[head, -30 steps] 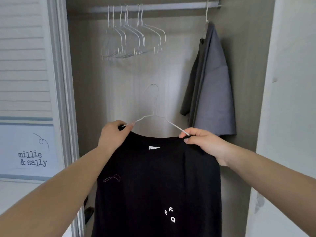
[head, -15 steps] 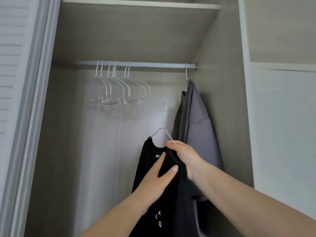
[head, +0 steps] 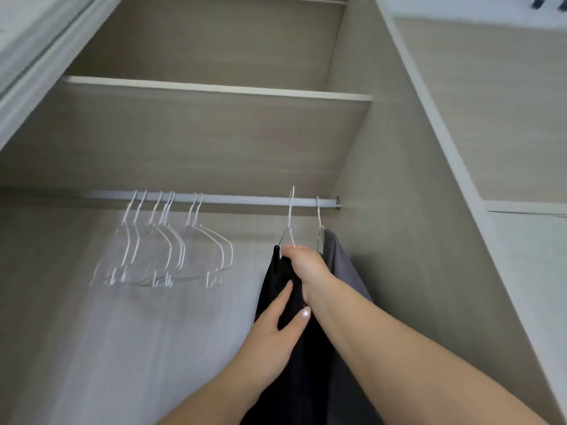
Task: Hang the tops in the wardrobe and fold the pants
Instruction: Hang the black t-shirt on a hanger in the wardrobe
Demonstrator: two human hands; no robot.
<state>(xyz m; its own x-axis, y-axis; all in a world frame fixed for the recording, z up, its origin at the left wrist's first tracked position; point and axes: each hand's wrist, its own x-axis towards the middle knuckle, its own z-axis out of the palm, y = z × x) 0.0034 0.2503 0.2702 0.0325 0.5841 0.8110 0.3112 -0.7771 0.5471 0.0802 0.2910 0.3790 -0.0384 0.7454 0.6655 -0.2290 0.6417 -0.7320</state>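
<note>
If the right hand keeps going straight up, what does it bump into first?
Probably the rail. The right hand grips the black top at its hanger, whose hook reaches up to the rail; depth is hard to judge.

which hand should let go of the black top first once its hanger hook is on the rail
Left. The left hand only touches the black top; the right hand grips the hanger at the rail.
</note>
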